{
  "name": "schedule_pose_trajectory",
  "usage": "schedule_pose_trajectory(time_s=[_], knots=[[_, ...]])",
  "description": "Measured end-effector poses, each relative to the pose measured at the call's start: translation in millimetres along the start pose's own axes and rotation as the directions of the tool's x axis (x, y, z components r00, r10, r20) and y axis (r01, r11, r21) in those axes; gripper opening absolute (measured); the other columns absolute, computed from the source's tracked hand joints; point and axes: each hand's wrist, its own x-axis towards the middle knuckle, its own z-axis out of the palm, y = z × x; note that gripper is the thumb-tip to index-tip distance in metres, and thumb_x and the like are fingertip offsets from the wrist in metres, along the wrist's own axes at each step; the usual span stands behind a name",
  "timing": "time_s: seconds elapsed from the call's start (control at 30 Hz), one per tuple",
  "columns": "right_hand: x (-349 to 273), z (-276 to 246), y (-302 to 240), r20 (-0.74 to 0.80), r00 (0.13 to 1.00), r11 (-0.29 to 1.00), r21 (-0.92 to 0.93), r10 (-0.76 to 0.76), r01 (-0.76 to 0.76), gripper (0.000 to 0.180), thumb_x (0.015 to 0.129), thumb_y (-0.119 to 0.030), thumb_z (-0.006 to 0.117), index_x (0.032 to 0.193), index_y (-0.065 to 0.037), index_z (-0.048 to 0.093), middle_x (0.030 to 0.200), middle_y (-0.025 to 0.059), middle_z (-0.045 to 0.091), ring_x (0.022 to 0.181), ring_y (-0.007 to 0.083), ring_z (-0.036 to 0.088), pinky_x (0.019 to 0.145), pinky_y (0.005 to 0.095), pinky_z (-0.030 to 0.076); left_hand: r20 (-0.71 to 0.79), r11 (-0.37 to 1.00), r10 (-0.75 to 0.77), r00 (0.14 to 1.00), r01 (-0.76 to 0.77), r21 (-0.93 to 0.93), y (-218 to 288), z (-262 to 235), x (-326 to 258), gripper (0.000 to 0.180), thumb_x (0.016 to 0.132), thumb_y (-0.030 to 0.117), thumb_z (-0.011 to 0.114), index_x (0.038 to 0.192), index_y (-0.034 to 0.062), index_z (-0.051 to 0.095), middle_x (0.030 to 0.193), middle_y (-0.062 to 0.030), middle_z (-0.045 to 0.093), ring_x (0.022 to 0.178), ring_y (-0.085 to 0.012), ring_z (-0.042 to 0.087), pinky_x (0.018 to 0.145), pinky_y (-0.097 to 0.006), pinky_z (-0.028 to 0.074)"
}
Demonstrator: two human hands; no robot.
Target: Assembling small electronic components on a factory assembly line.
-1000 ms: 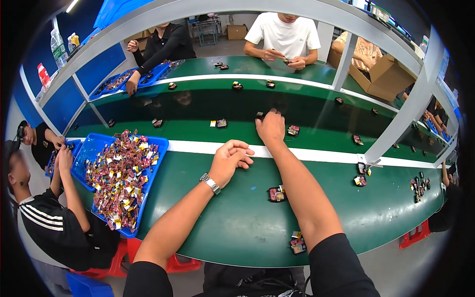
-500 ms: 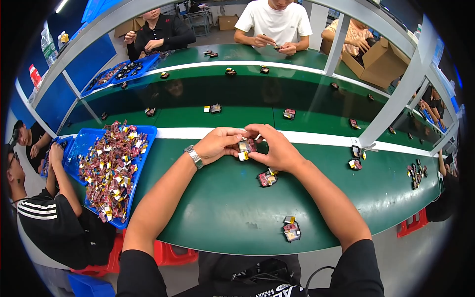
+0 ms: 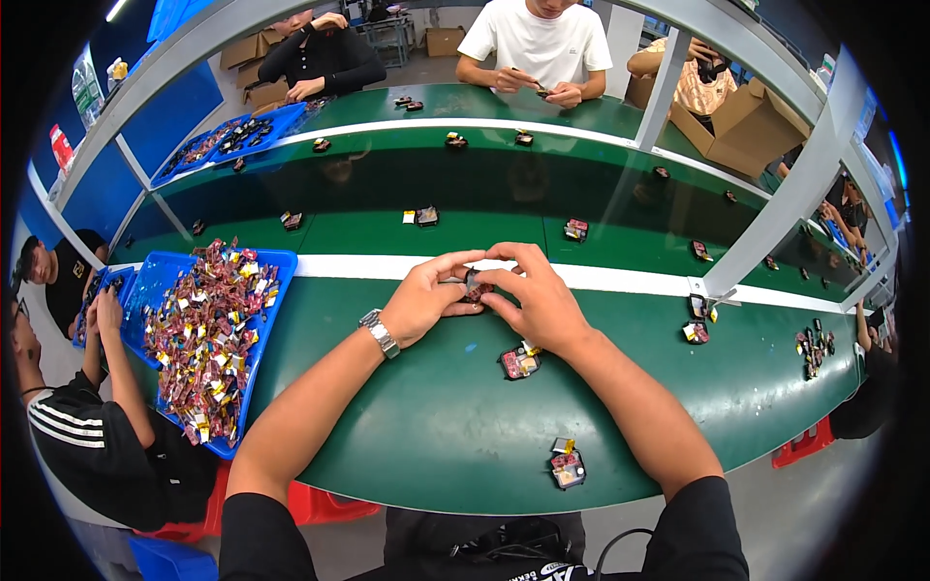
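Observation:
Over the near edge of the white strip, my left hand [image 3: 424, 300] and my right hand [image 3: 539, 302] pinch a small black-cased electronic module [image 3: 476, 288] with a dark red circuit board between thumbs and fingers. Fingers cover much of it. Just below my right hand lies a similar module [image 3: 520, 362] with a red board and a yellow-white tab. Another module [image 3: 568, 469] rests close to the bench's front edge. A tiny blue scrap [image 3: 471, 347] is on the green surface below my hands.
At left, a blue tray [image 3: 288, 281] is heaped with red boards carrying white and yellow parts. More modules are spread along the green bench [image 3: 387, 426] and beyond the white strip. A grey frame post [image 3: 790, 198] rises at right. Co-workers sit around the bench.
The held module has been turned, and its white and yellow tab no longer shows. The blue scrap now shows on the bench. Across the bench, a person in black has raised an arm.

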Motion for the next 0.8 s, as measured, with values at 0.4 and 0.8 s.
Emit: schedule_pose_trajectory(time_s=[0.4,0.8], knots=[[-2,3,-4,0.089,0.995,0.992,0.111,0.051,-0.061,0.01,0.082,-0.009,0.071,0.091,-0.004,0.07,0.127,0.0107,0.055,0.12,0.0301,0.051,0.097,0.0407,0.047,0.054,1.0,-0.026,0.998,0.026,-0.002,-3,-3,-3,0.038,0.094,-0.005,0.051,0.132,0.0017,0.051,0.129,-0.0125,0.058,0.111,-0.0187,0.063,0.094,-0.036,0.057],[-7,5,-7,0.037,0.988,0.962,0.222,0.153,-0.157,0.01,0.082,-0.012,0.068,0.088,-0.005,0.072,0.122,0.0101,0.06,0.117,0.0289,0.053,0.097,0.0395,0.047,0.124,0.997,-0.012,0.992,0.02,-0.071,-7,-5,-5,0.036,0.092,-0.007,0.053,0.127,0.0003,0.053,0.123,-0.0116,0.06,0.111,-0.0197,0.063,0.097,-0.037,0.056]])
